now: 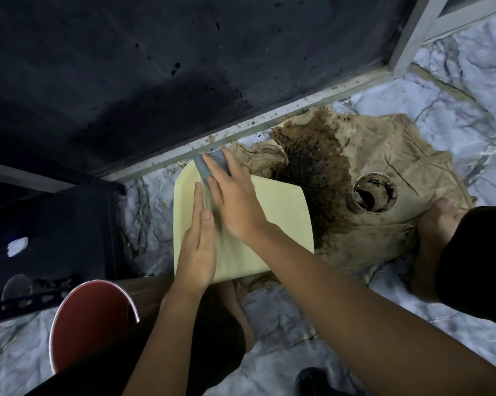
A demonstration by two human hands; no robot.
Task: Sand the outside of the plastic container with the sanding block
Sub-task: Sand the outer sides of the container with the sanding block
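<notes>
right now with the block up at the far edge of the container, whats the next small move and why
Probably draw the sanding block back toward the body along the plastic container. The right hand has it at the far rim, so the stroke has little room left, and the left hand lies flat on the near part, steadying it.

Two hands – a left hand [196, 247] and a right hand [235, 195]. One yellow plastic container [281, 221], one grey sanding block [212, 164], one red bucket [92, 321], one stained cloth [369, 167] – and one dirty cup [373, 192].
</notes>
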